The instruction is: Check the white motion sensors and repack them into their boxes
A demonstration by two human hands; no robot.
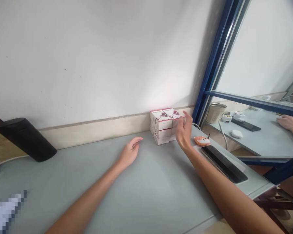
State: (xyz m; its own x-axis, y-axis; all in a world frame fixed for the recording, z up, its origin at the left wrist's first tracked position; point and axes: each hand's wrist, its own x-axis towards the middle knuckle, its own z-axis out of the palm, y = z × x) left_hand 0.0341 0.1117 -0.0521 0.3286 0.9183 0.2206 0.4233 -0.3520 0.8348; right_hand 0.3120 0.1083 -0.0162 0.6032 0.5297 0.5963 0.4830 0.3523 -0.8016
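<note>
left hand (pixel 129 152): bare, slim-fingered
right hand (pixel 184 131): bare, slim-fingered
left wrist (pixel 119 165): bare, narrow
right wrist (pixel 187 148): bare, narrow
left forearm (pixel 95 191): bare, slender, smooth, tapering
right forearm (pixel 218 180): bare, smooth, tapering likewise

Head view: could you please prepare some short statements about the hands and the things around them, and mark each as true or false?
1. The boxes are stacked in layers. True.
2. The left hand is gripping a box. False: the left hand is open and apart from the boxes.
3. The right hand hides part of the boxes from view. True.
4. The phone lies between the left hand and the boxes. False: the phone lies to the right of the boxes.
5. The black cylinder is on the left side of the picture. True.
</note>
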